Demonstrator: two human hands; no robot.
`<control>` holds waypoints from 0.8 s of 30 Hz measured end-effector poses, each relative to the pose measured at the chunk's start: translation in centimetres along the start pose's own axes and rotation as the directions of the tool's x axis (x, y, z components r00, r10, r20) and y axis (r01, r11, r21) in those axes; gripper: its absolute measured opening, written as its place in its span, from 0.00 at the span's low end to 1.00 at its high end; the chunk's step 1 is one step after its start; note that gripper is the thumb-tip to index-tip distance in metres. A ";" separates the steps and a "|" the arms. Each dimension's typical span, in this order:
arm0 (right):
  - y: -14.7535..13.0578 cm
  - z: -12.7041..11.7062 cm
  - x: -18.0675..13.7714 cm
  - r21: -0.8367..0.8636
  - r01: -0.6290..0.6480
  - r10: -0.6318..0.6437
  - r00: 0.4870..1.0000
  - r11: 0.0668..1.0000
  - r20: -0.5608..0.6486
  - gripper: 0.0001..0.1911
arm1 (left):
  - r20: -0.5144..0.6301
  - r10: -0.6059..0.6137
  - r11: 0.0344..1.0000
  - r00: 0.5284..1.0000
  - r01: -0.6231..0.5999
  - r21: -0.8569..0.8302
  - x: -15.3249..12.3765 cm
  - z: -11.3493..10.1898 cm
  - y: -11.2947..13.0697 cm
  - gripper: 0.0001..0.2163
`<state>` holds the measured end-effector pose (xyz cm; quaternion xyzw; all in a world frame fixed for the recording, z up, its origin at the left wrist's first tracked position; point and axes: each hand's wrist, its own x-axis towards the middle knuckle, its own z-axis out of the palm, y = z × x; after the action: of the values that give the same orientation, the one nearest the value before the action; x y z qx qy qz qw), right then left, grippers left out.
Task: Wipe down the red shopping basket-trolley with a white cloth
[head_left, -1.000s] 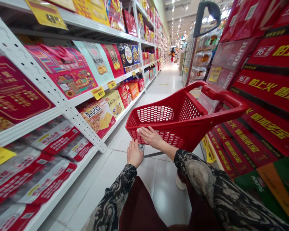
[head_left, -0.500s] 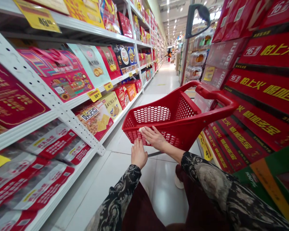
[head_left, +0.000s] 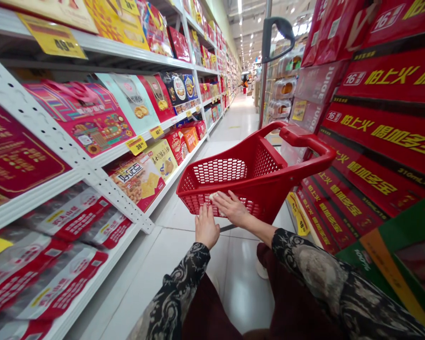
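Note:
A red plastic shopping cart (head_left: 191, 199) with a perforated basket stands in front of me on the tiled floor. My right hand (head_left: 234, 210) holds a small white cloth (head_left: 213, 196) under its fingers, pressed to the near side wall just below the rim. Most of the cloth is hidden by the fingers; whether it is fabric or paper I cannot tell. My left hand (head_left: 207, 227) is open, its fingers stretched out, fingertips at the lower part of the same wall. The inside of the basket shows in part, and I see nothing in it.
White shelves (head_left: 120, 200) with boxed snacks and yellow price tags line the left. Red drink cartons (head_left: 386, 127) are stacked close on the right. A post with a grey handle (head_left: 278, 40) rises behind the cart. Far down the aisle is a person (head_left: 245, 84).
My right hand has slid a little to the right along the cart's side wall with the cloth. The left hand has shifted slightly right. The view has turned a little.

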<state>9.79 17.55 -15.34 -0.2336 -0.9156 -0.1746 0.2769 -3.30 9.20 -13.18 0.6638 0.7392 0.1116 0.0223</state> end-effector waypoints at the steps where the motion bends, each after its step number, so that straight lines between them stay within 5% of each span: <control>1: 0.3 -0.6 0.4 -0.009 -0.021 0.021 1.000 1.000 -0.017 0.23 | -0.013 0.010 1.000 1.000 -0.010 -0.003 0.1 0.0 0.3 0.32; 12: 0.0 1.4 -3.1 -0.013 -0.014 0.015 0.996 1.000 0.092 0.20 | 0.009 0.082 0.996 0.997 -0.082 0.038 -0.3 0.4 2.5 0.34; 19: 1.8 -2.6 -1.9 -0.016 -0.169 0.167 0.981 0.985 -0.097 0.23 | -0.013 0.057 0.998 0.998 -0.057 0.031 0.3 0.1 3.0 0.35; 24: 3.0 -2.9 -3.4 -0.026 -0.162 0.161 0.987 0.986 -0.027 0.24 | -0.024 0.104 0.994 0.994 -0.104 0.016 0.8 0.4 4.6 0.34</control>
<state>15.07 17.65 -14.48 -0.3087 -0.8875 -0.1674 0.2982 1.17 10.45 -12.55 0.7002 0.7046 0.1152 0.0022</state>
